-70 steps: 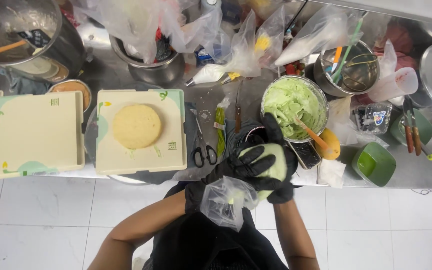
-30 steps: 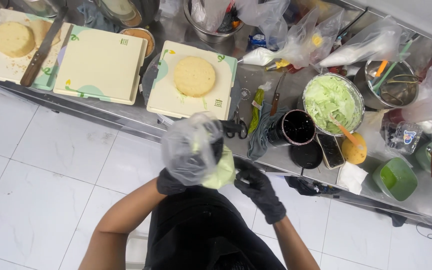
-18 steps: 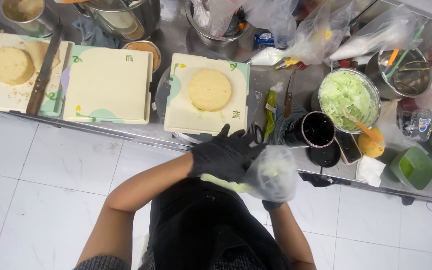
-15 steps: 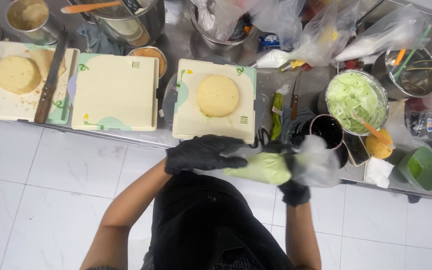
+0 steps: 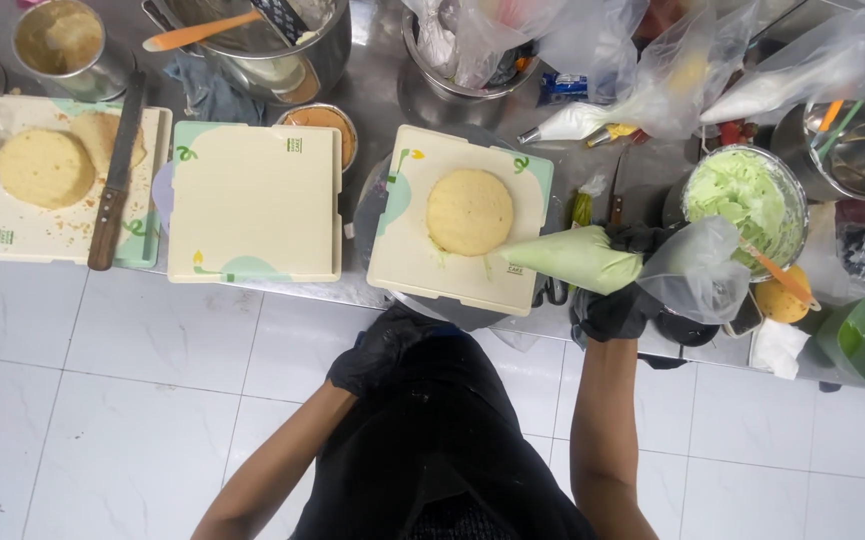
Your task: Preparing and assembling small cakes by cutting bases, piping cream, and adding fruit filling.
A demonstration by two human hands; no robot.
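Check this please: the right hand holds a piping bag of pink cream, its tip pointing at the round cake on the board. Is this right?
Not quite. The head view shows green cream in the piping bag, not pink. The rest holds: the right hand holds it, tip pointing at the round cake on the board.

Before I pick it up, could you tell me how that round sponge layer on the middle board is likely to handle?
The sponge layer looks thin and soft, so it would probably bend or crack if lifted by one edge. It seems light for its size. It lies flat on the cake board, so rolling is unlikely, though crumbs on the far board suggest it sheds easily.
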